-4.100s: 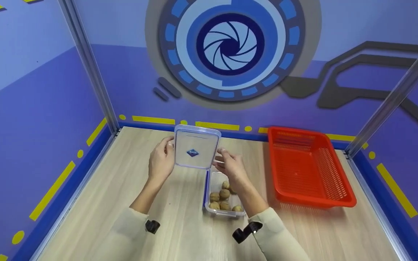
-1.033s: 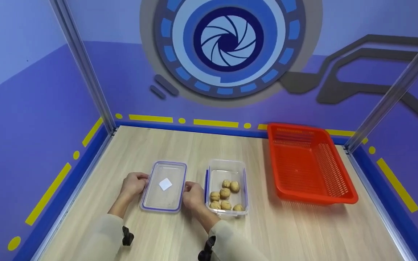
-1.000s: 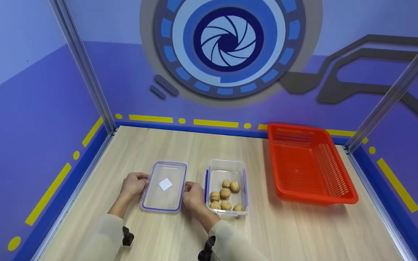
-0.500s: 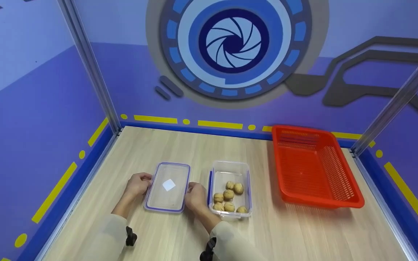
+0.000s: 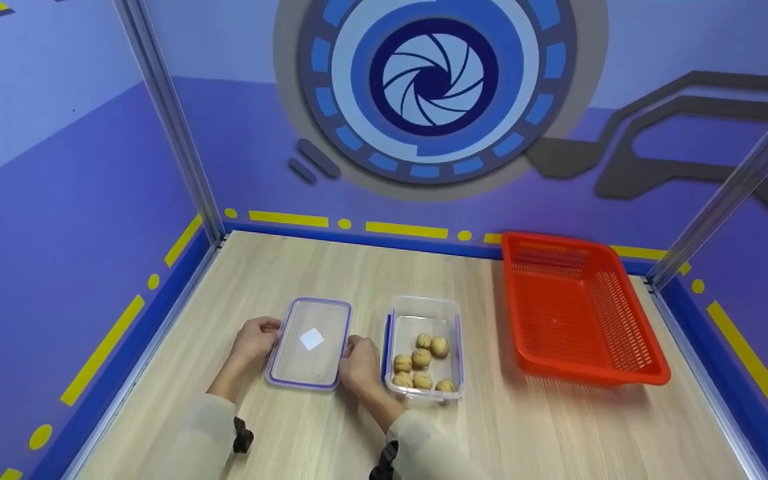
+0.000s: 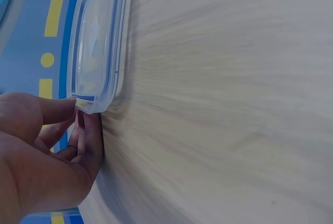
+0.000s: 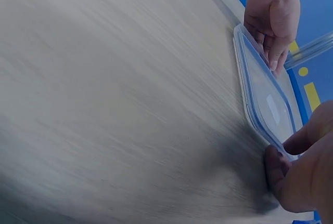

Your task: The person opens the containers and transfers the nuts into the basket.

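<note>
- Left hand (image 5: 254,341): thumb and fingers pinch the near-left edge of the clear lid
- Clear lid (image 5: 307,363): now low over the tabletop (image 5: 504,433), beside the box, after being held up behind it; its diamond label (image 5: 312,339) shows white instead of blue, so it seems turned over; whether it rests fully is unclear
- Right hand (image 5: 361,365): fingers clamped on the lid's right edge
- Clear plastic box (image 5: 424,305): uncovered, its walnuts (image 5: 421,358) now within reach
- Red plastic basket (image 5: 587,368): farther right, unmoved

Blue-rimmed lid (image 7: 265,96) between left hand (image 7: 273,21) and right hand (image 7: 307,169)
</note>
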The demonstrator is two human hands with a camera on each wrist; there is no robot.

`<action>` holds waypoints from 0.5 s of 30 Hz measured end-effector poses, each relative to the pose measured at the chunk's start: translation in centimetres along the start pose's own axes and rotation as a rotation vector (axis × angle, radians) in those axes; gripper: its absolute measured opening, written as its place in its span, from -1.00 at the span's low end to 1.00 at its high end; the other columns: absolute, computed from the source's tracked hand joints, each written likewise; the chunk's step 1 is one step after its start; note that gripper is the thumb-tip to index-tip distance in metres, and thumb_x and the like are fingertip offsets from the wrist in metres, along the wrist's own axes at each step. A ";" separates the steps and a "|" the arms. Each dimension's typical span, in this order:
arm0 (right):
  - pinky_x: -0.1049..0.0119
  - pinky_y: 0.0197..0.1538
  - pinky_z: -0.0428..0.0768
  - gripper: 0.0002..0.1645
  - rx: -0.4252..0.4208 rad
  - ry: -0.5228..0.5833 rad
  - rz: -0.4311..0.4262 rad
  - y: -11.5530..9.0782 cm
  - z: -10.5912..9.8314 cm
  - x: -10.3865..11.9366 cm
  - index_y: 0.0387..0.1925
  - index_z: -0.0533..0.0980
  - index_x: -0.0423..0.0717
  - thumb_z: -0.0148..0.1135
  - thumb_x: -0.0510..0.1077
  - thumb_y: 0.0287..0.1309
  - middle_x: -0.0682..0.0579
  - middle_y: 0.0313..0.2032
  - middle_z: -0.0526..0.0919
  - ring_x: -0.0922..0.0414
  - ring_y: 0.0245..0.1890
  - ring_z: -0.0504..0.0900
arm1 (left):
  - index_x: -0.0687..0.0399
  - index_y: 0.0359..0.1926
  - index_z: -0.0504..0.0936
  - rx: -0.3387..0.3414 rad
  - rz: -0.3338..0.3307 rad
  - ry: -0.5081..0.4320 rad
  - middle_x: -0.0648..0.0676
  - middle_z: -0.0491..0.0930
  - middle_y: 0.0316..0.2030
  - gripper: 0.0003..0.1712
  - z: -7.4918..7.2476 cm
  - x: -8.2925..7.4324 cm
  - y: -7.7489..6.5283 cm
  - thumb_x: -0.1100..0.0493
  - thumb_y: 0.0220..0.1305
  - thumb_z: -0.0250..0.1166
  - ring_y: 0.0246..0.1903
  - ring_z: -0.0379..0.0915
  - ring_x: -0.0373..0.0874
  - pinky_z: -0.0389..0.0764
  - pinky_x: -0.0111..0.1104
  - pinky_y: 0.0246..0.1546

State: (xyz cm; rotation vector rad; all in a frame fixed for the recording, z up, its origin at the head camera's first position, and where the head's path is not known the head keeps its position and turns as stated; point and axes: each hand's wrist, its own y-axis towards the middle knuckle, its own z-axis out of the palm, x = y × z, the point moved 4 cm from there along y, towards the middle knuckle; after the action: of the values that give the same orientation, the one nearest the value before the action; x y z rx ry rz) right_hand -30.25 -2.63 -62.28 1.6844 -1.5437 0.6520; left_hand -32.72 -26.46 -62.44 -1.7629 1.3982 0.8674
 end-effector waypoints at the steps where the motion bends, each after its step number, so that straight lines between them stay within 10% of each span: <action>1: 0.14 -0.39 0.49 -0.72 -0.007 -0.005 -0.003 0.0 -0.1 0.0 -0.59 0.46 -0.13 0.20 -0.51 0.01 0.11 -0.58 0.38 0.11 -0.50 0.40 | 0.48 0.12 0.64 0.000 0.000 -0.002 0.29 0.68 -0.11 -0.67 0.1 0.0 0.0 0.41 0.40 0.18 -0.15 0.59 0.02 0.55 -0.40 -0.23; 7: 0.07 -0.28 0.55 -0.90 0.040 0.037 0.013 -0.3 -0.4 0.3 -0.37 0.56 -0.27 0.36 -0.31 0.12 0.03 -0.46 0.46 0.08 -0.41 0.46 | 0.49 0.13 0.62 0.008 -0.008 -0.022 0.29 0.66 -0.12 -0.66 0.1 -0.1 -0.3 0.40 0.42 0.17 -0.13 0.57 0.04 0.56 -0.35 -0.20; 15: -0.06 0.01 0.66 -0.36 0.237 0.060 -0.007 -0.9 -2.3 1.1 0.13 0.47 -0.62 0.39 -0.19 0.19 -0.11 -0.32 0.62 -0.06 -0.22 0.62 | 0.52 0.22 0.55 0.059 -0.026 -0.054 0.31 0.64 -0.07 -0.60 0.0 -0.3 -0.2 0.33 0.48 0.15 -0.16 0.60 0.02 0.62 -0.37 -0.28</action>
State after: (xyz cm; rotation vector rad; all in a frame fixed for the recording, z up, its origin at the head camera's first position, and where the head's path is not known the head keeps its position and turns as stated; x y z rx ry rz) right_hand -28.95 -1.48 -60.17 1.8239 -1.4635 0.9036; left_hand -32.56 -26.32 -62.18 -1.6979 1.3499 0.8450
